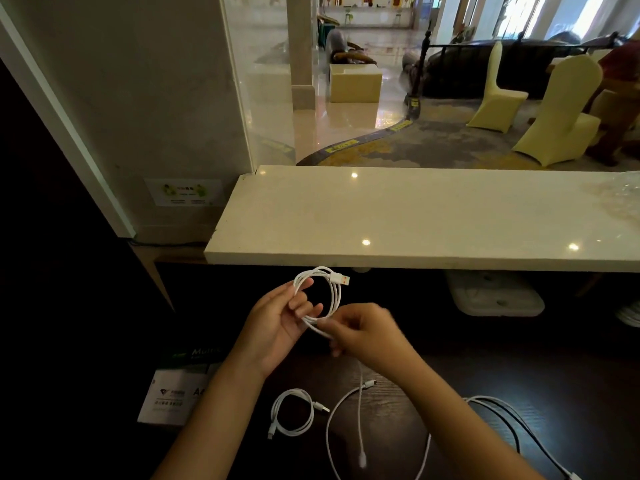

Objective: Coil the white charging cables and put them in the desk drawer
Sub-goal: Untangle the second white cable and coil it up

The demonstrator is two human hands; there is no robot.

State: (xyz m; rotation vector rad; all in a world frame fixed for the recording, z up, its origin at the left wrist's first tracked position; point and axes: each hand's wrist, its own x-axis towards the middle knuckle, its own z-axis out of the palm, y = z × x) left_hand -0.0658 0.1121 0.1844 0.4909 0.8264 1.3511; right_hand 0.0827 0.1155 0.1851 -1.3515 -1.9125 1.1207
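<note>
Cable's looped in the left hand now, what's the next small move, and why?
Probably wind the trailing end once more onto the coil. The left hand holds the loops while the right hand pinches the tail, which hangs down toward the desk. Another coiled cable already lies there.

Two bare forearms rising from bottom edge of frame, no sleeves showing; left hand (277,320) and right hand (363,332) ringless, wrists without watch or band.
</note>
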